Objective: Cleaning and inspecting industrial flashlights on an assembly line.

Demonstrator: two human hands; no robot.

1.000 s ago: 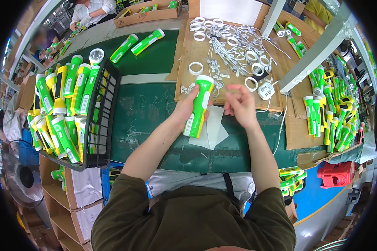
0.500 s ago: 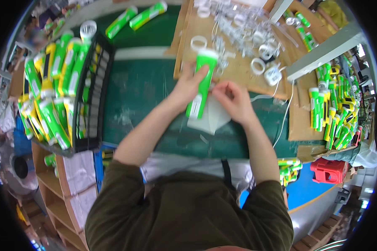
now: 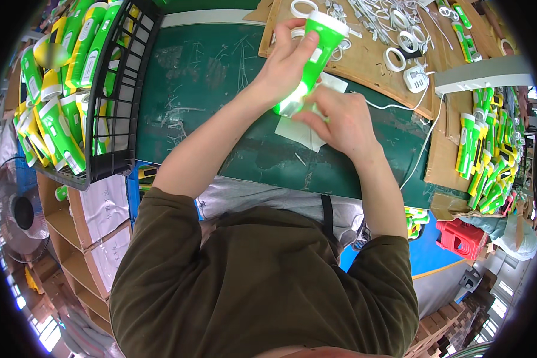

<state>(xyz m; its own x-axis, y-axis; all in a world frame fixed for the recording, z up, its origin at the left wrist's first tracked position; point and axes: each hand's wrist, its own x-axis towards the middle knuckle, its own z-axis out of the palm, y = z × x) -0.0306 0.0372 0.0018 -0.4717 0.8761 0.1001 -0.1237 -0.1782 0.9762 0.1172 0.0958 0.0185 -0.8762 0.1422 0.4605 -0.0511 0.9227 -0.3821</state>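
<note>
My left hand (image 3: 280, 68) is wrapped round the body of a green flashlight (image 3: 319, 62), its thumb lying along the side. The wide white head tilts up and away from me. A bright glow shows on the lower part of the body. My right hand (image 3: 345, 122) is at that lower end, thumb and curled fingers closed against the flashlight's side; the fingertips are partly hidden. Beneath both hands, a pale sheet of paper (image 3: 301, 133) lies on the green tabletop (image 3: 221, 71).
A black crate (image 3: 116, 119) heaped with green and yellow flashlights stands on the left. The wooden board (image 3: 370, 68) ahead holds white cables, rings (image 3: 394, 58) and a white charger block (image 3: 416, 78). More flashlights (image 3: 495, 152) pile up at right, past a grey post (image 3: 486, 74).
Both hands and the flashlight have moved upward in the view, which has itself shifted. The flashlight's lower part now glows, and my right hand has come against it.
</note>
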